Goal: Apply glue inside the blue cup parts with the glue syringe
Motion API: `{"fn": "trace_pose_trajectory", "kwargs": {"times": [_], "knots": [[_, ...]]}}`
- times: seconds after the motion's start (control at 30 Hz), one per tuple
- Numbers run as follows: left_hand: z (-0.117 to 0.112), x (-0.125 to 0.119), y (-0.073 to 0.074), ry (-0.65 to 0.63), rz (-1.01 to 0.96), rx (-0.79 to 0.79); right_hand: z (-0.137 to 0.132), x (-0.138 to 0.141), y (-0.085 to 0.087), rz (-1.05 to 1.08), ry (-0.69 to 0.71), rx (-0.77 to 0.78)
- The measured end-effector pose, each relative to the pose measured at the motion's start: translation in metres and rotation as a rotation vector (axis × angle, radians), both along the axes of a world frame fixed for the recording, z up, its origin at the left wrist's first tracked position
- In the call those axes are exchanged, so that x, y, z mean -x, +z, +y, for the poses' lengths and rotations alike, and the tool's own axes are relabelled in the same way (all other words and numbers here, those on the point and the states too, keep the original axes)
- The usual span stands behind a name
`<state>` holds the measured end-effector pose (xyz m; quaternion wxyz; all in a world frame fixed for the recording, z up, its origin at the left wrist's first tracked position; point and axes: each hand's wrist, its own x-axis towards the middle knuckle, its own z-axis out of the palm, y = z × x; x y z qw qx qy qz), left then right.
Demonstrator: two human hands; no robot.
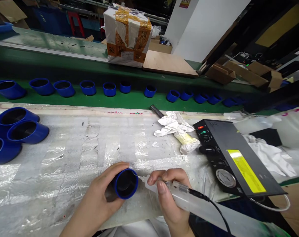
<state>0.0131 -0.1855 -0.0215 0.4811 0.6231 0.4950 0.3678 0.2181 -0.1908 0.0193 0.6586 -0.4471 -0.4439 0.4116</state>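
My left hand (pixel 98 197) is wrapped round a blue rubber sleeve (pixel 126 183), holding it on its side with the open mouth facing me. My right hand (pixel 169 194) grips a clear dispensing syringe (pixel 164 188) like a pen. The syringe's thin tip touches the sleeve's right rim. A black hose runs from the syringe's rear toward the lower right. Both hands rest low over the plastic-covered bench (pixel 90 148).
A black dispenser box (pixel 235 158) with a yellow label, lights and a gauge sits at right. Crumpled white rags (pixel 176 130) lie beside it. Several blue sleeves (pixel 18 126) are piled at left and a row (pixel 109 89) stands on the green belt. A taped carton (pixel 127 34) is behind.
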Motion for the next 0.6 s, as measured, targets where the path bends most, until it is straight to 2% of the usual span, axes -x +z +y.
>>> {"fn": "trace_pose_trajectory", "kwargs": {"times": [0.13,0.27,0.4,0.6], "knots": [[0.001,0.000,0.003,0.004,0.004,0.012,-0.005,-0.004,0.002,-0.089,0.053,-0.062],[0.004,-0.001,0.006,0.004,0.011,0.022,-0.011,-0.010,0.001,-0.151,0.007,-0.047],[0.005,-0.004,0.009,0.020,0.001,0.019,-0.015,-0.017,0.000,-0.279,0.074,-0.114],[0.004,-0.005,0.015,0.032,0.001,0.022,-0.020,-0.020,0.001,-0.319,0.078,-0.102]]}}
